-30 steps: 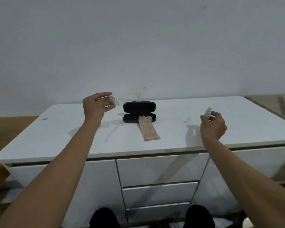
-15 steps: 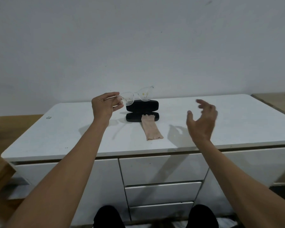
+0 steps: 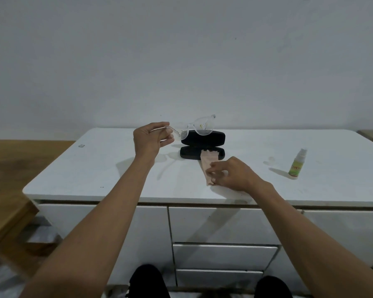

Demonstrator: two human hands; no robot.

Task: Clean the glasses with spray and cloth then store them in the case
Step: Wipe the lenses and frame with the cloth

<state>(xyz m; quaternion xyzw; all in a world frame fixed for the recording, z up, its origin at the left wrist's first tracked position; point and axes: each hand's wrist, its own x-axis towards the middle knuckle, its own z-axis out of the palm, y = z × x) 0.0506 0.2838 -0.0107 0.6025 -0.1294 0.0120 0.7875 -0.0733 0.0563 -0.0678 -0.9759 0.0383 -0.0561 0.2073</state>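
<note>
My left hand [image 3: 151, 139] holds clear-framed glasses [image 3: 199, 128] by one temple, lifted above the white cabinet top [image 3: 99, 168]. Just behind and below the lenses lies a black glasses case [image 3: 202, 145], lying open in two halves. A pink cloth [image 3: 208, 162] trails from the near half of the case toward me. My right hand [image 3: 230, 174] rests on the near end of the cloth, fingers pinching it. A small green spray bottle [image 3: 297, 163] with a white nozzle stands upright at the right, apart from both hands.
A small clear cap [image 3: 271, 159] lies left of the bottle. Drawers [image 3: 222, 254] run below the cabinet top. A wooden floor [image 3: 11, 168] and a wooden piece lie at the left. My dark-clad knees show at the bottom.
My right hand set down the spray bottle at the right, swung left and came down onto the cloth. My left hand kept the glasses raised over the case.
</note>
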